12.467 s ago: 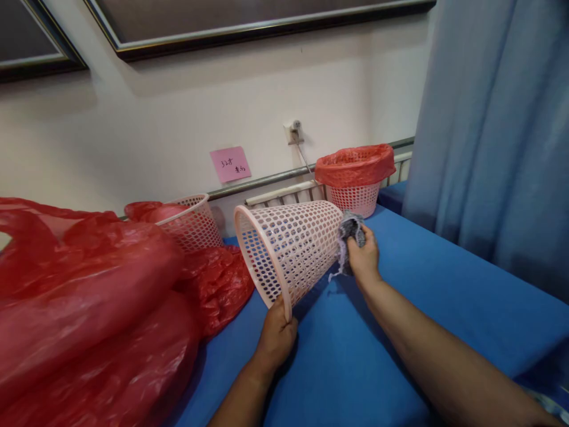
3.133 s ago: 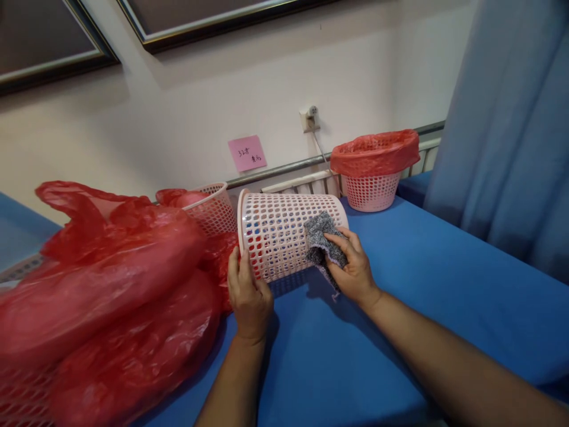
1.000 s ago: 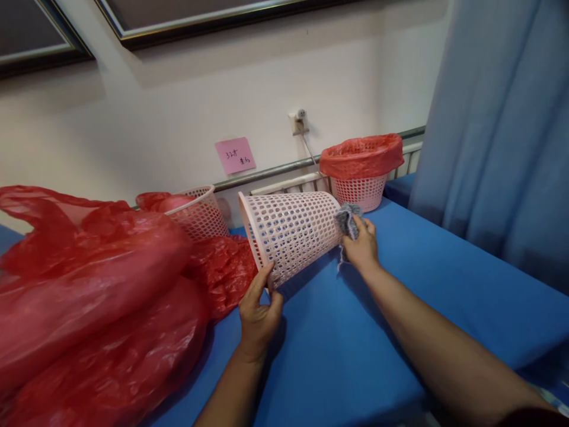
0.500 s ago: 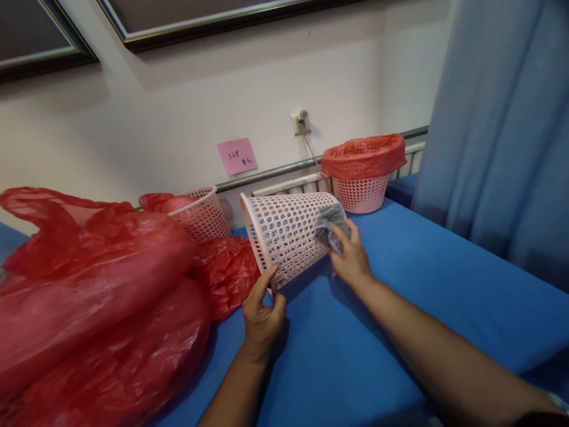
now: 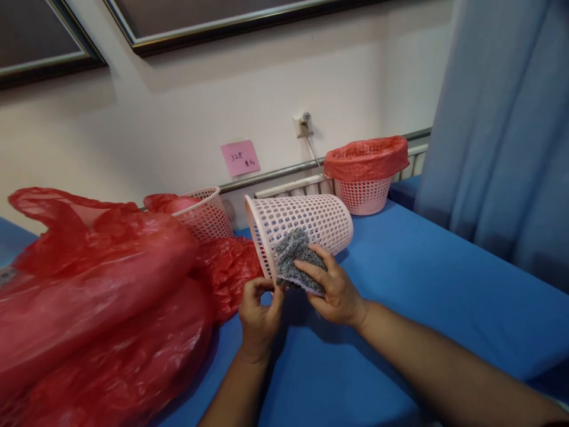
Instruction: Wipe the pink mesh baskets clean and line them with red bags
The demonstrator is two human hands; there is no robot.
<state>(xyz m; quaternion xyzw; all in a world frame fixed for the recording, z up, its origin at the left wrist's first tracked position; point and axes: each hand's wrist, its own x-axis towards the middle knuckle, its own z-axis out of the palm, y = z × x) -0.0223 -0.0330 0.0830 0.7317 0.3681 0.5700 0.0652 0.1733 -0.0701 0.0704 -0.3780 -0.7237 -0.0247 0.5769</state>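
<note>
Pink mesh basket [image 5: 311, 222] lies on its side on blue bed [image 5: 422, 279], mouth facing left; left hand [image 5: 258, 311] pinches lower rim; right hand [image 5: 335, 290] presses grey cloth [image 5: 293, 258] flat against wall near rim. Wiping seemingly under way; share left unclear. Red plastic bags [image 5: 111, 284] heaped alongside.

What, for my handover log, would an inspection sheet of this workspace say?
Surface: blue table cover, smooth.
Job's things: pink basket on its side, mouth leftward; grey cloth pressed on its wall.
Clutter: red plastic bags heaped left; second basket tilted behind them; lined basket upright at back.
Hands: left hand pinches the basket's rim; right hand holds the cloth.
Cables: one cable drops from the wall socket.
Surroundings: pink note, blue curtain, dark framed panels.
</note>
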